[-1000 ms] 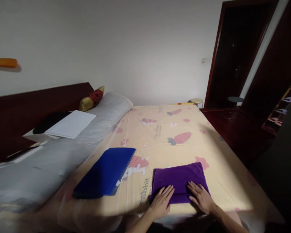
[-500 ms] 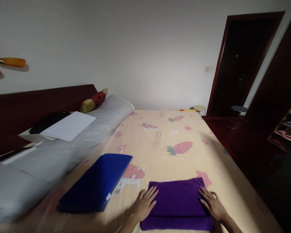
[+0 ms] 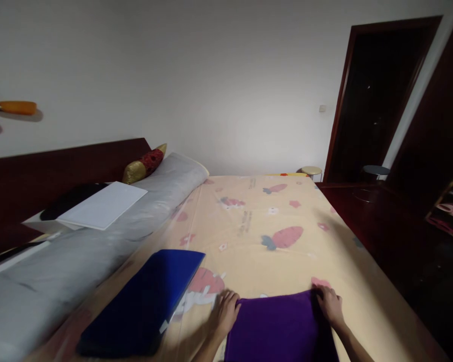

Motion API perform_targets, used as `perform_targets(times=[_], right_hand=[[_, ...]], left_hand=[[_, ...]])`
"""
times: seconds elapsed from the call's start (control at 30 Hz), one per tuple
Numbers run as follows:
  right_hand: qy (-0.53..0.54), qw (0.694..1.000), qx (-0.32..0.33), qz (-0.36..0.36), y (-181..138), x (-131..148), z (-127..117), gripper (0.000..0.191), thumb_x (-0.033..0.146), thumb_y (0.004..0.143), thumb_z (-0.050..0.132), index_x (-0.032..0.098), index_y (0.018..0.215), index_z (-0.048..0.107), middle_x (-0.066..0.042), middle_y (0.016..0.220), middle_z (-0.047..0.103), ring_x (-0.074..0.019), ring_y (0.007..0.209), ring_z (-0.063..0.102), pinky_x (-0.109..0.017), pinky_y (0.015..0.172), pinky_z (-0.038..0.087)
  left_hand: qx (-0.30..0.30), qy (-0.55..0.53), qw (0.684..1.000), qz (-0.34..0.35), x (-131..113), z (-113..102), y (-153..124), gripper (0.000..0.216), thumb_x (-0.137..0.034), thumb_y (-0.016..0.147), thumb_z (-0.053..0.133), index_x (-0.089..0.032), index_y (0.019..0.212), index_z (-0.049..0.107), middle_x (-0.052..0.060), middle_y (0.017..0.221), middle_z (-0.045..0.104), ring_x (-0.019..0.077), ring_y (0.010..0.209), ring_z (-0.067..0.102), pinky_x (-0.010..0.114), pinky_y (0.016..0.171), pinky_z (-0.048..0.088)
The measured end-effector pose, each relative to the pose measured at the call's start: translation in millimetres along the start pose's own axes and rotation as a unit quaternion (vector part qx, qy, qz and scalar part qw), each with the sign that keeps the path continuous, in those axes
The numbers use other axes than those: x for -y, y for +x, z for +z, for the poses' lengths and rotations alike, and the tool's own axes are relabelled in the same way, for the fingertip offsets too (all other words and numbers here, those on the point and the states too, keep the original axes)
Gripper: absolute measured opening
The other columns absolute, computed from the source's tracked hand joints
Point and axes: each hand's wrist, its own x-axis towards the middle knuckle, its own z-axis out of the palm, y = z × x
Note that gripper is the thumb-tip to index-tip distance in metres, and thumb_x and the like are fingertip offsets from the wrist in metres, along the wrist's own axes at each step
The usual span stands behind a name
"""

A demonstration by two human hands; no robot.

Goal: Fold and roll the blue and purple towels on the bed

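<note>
A purple folded cloth (image 3: 279, 329) lies on the bed at the bottom of the head view, its near edge cut off by the frame. My left hand (image 3: 228, 312) is closed on its far left corner. At the far right corner, my right hand (image 3: 329, 304) pinches the cloth with curled fingers. The far edge between the two hands looks pulled fairly straight. To the left of my left hand rests a blue folder (image 3: 145, 306), apart from the cloth.
The bed (image 3: 264, 271) wears a cream sheet with carrot and flower prints. Along the left side runs a grey bolster (image 3: 136, 221) with a white box lid (image 3: 105, 205) on it. Two stools, a cream one (image 3: 311, 170) and a dark one (image 3: 376, 171), stand beyond the bed.
Both hands have gone from lying flat on the cloth's sides to gripping its far corners. The fold line near the front edge no longer shows. The view has tilted slightly up.
</note>
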Motion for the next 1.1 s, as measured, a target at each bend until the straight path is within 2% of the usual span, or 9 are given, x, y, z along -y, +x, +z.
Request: perform_targets(times=[0.27,0.4,0.47,0.53,0.63,0.7,0.8,0.97,1.1], right_hand=[[0.005,1.000,-0.004,-0.011,6.9,-0.7,-11.9,0.041,0.037,0.089,0.028,0.028,0.111,0.062,-0.007,0.113,0.067,-0.0263,0.105,0.060,-0.044,0.085,0.045],[-0.023,0.998,-0.051,-0.005,-8.0,13.9,-11.8,0.047,0.036,0.091,0.026,0.024,0.127,0.053,-0.013,0.123,0.061,-0.0318,0.115,0.053,-0.052,0.094,0.039],[-0.015,0.997,-0.050,-0.053,-19.0,34.2,-8.8,0.050,0.041,0.094,0.025,0.026,0.137,0.043,-0.011,0.136,0.053,-0.0312,0.128,0.044,-0.055,0.102,0.033],[0.023,0.986,0.018,-0.163,-30.9,59.3,-3.3,0.054,0.048,0.094,0.027,0.032,0.146,0.026,-0.005,0.150,0.038,-0.0273,0.138,0.032,-0.053,0.109,0.028],[0.074,0.939,0.136,-0.306,-44.5,86.5,8.5,0.061,0.053,0.094,0.030,0.038,0.148,0.007,0.001,0.156,0.021,-0.0233,0.142,0.023,-0.050,0.113,0.025],[0.072,0.928,0.157,-0.330,-46.9,85.3,15.5,0.061,0.054,0.094,0.031,0.038,0.148,0.008,0.001,0.156,0.019,-0.0236,0.141,0.023,-0.050,0.113,0.025],[0.035,0.955,0.114,-0.271,-42.6,50.2,18.1,0.061,0.057,0.092,0.032,0.036,0.147,0.016,-0.001,0.154,0.023,-0.0254,0.140,0.025,-0.052,0.113,0.025],[-0.026,0.989,0.044,-0.139,-41.2,-30.6,-1.4,0.056,0.059,0.092,0.029,0.035,0.143,0.031,-0.003,0.150,0.032,-0.0272,0.137,0.032,-0.057,0.110,0.029],[-0.037,0.990,0.025,-0.133,-54.7,-40.6,-31.4,0.053,0.054,0.092,0.031,0.036,0.141,0.037,-0.003,0.149,0.037,-0.0286,0.137,0.033,-0.056,0.106,0.033]], left_hand=[[-0.008,-0.009,0.999,-0.031,4.0,-0.2,2.7,0.017,-0.010,0.079,0.048,-0.023,0.081,0.059,0.000,0.089,0.064,0.0170,0.089,0.058,0.030,0.081,0.040],[-0.026,0.009,0.998,-0.055,-6.5,6.4,-9.0,0.039,-0.008,0.083,0.036,-0.025,0.109,0.061,0.006,0.115,0.064,0.0243,0.113,0.054,0.045,0.097,0.037],[-0.019,-0.004,1.000,0.007,-22.8,10.8,-15.3,0.051,-0.012,0.087,0.033,-0.027,0.134,0.046,0.006,0.137,0.053,0.0245,0.129,0.043,0.047,0.106,0.032],[0.018,-0.035,0.992,0.120,-45.7,14.9,-19.8,0.058,-0.021,0.091,0.033,-0.031,0.147,0.023,0.002,0.152,0.035,0.0227,0.138,0.031,0.046,0.113,0.027],[0.092,-0.072,0.962,0.248,-76.0,18.3,-21.5,0.069,-0.034,0.093,0.039,-0.035,0.149,-0.002,-0.003,0.158,0.015,0.0224,0.143,0.021,0.047,0.116,0.023],[0.118,-0.071,0.953,0.269,-79.8,17.2,-20.8,0.074,-0.040,0.092,0.043,-0.037,0.148,-0.006,-0.003,0.158,0.012,0.0231,0.143,0.021,0.048,0.117,0.023],[0.103,-0.037,0.965,0.238,-52.6,10.6,-22.7,0.073,-0.039,0.092,0.043,-0.038,0.147,-0.005,-0.003,0.157,0.015,0.0234,0.142,0.021,0.050,0.117,0.022],[0.038,0.029,0.993,0.111,28.7,-1.2,-42.2,0.060,-0.034,0.094,0.037,-0.044,0.145,0.008,-0.006,0.153,0.028,0.0231,0.140,0.028,0.051,0.114,0.025],[-0.012,0.030,0.998,0.059,60.1,-15.2,-62.1,0.053,-0.036,0.094,0.034,-0.046,0.144,0.020,-0.005,0.151,0.033,0.0260,0.139,0.030,0.053,0.113,0.024]])
